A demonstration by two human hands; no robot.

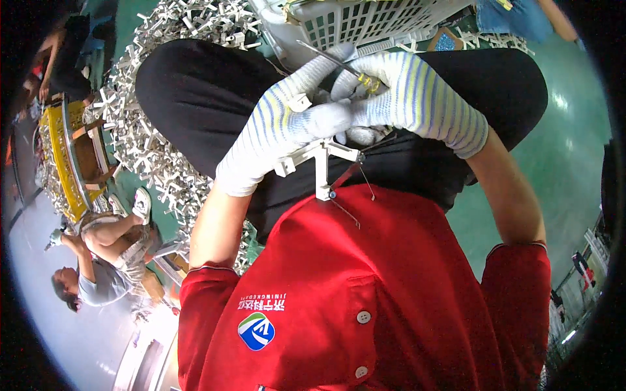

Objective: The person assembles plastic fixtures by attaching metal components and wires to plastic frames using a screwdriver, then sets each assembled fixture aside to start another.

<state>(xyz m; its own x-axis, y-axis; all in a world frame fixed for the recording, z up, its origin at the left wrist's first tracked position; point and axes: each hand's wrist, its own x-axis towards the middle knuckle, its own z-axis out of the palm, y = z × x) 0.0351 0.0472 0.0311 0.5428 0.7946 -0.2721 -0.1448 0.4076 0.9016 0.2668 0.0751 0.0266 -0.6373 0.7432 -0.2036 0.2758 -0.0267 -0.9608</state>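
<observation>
My left hand (280, 130), in a white glove with blue and yellow stripes, is closed around a white branched plastic part (321, 171). The part's arms stick out below the fingers toward my red shirt, and thin metal wires (349, 214) hang from their ends. My right hand (424, 98), gloved alike, is closed on a screwdriver-like tool (326, 55). Its thin metal shaft points up and left, and a bit of its yellow handle shows between the fingers. Both hands meet above my lap; the fingertips of the right one are partly hidden.
A large heap of white branched plastic parts (156, 156) covers the green floor at the left. A grey plastic basket (365, 26) stands ahead of my knees. Farther left are a yellow crate (57, 163) and a seated person (107, 267); another person's arm shows at the top right.
</observation>
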